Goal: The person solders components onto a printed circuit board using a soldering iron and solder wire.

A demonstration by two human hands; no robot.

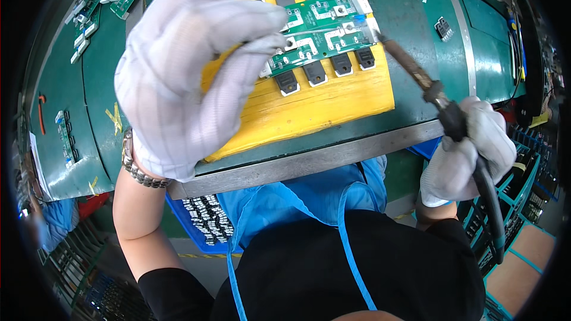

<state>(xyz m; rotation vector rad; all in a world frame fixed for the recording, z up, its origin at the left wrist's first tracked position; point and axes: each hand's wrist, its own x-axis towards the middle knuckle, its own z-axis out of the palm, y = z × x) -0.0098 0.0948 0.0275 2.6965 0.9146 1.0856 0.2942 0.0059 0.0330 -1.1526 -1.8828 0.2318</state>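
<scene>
My right hand [476, 153], in a white glove, is closed round the dark handle of a soldering iron [455, 120]. The iron's tip points up and left, close to the right end of a green circuit board [324, 31]. Above the board's left end is my gloved left hand [190, 65], thumb and fingertips pinched together; I cannot make out what is between them. Several black flat components [314, 72] with metal edges stick out along both long sides of the board. Beneath lies a yellow block [309, 107], partly covered by my left hand.
Green boards with white connectors [86, 30] are piled at the far left of the green table [416, 12]. A small board [65, 137] lies at left, and a black part [443, 28] at right. Below the metal table edge [309, 163], a blue bin [205, 220] holds many small parts.
</scene>
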